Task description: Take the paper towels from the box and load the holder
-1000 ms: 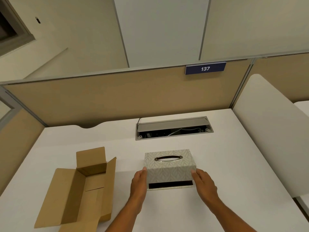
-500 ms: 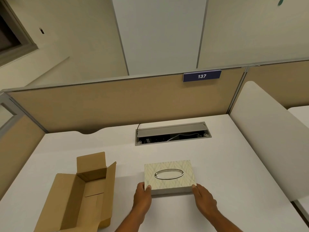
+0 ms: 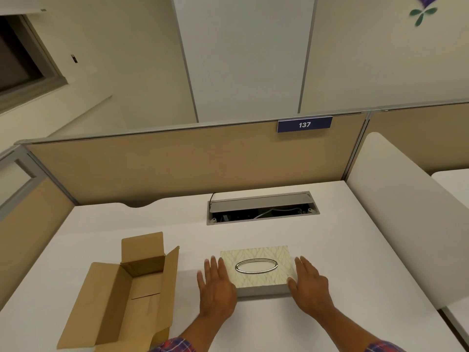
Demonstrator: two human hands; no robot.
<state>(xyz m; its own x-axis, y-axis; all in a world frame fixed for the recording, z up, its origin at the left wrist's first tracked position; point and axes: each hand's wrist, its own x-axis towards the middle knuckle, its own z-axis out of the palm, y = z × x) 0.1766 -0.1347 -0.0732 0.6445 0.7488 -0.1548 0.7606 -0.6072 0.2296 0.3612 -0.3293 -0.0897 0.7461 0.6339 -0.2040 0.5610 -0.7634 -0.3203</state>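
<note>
The holder (image 3: 258, 271) is a flat patterned tissue box with a silver oval slot on top; it lies flat on the white desk (image 3: 330, 250) in front of me. My left hand (image 3: 215, 288) rests beside its left edge with fingers spread, holding nothing. My right hand (image 3: 309, 285) lies flat at its right edge, fingers apart, also holding nothing. The brown cardboard box (image 3: 121, 295) stands open on the left of the desk, and its inside looks bare. No paper towels are visible.
A recessed cable tray (image 3: 261, 208) with its lid up sits in the desk behind the holder. Tan partition walls (image 3: 177, 168) close off the back and left. A white divider panel (image 3: 406, 212) borders the right side.
The holder was tilted up between both hands, then laid flat on the desk. Both hands have let go and now lie open beside it.
</note>
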